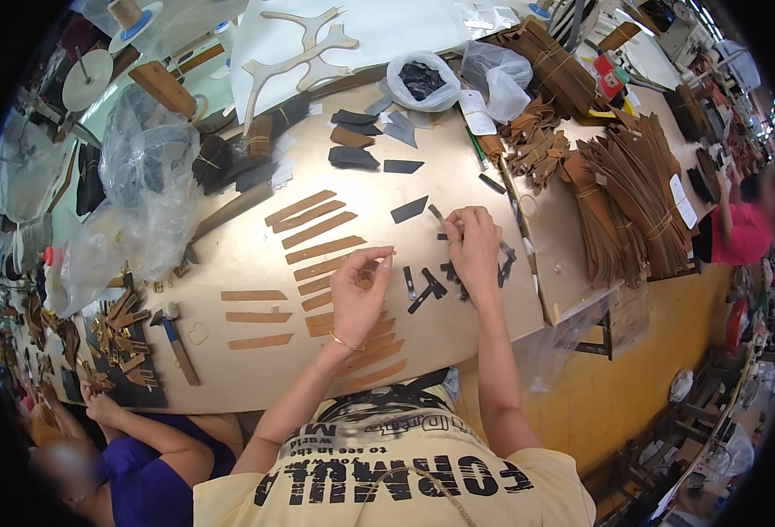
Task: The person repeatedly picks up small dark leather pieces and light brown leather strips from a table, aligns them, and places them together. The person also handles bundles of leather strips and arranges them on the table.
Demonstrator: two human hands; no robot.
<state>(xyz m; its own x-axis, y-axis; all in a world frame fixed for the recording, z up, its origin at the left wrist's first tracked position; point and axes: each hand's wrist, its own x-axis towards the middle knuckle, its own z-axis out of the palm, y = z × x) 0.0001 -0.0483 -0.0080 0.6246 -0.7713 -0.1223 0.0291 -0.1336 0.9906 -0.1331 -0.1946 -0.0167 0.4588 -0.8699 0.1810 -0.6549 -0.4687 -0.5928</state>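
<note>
The left hand [358,294] is nearest the camera, hovering over the lower end of the row of tan leather strips [321,249] on the worktable [229,369]. Its thumb and forefinger pinch one thin tan strip [377,256] by the end. The strip looks light and flexible, likely to droop if held by one tip, so a pinch near an end with the rest lying flat seems the safest hold.

To its right, the right hand [475,246] closes its fingertips on a small dark strip [440,215], above a scatter of small black leather pieces [431,283] lying on the table. These look thin, light and easy to flick away; edges give the only purchase.

Farther back, a crumpled clear plastic bag [146,189] at the left has contents I cannot make out. A white plastic bag [421,83] holds dark pieces, and the clear bag [503,81] beside it looks nearly empty. Bundles of brown leather strips [633,193], tied with bands, lie on the right.
</note>
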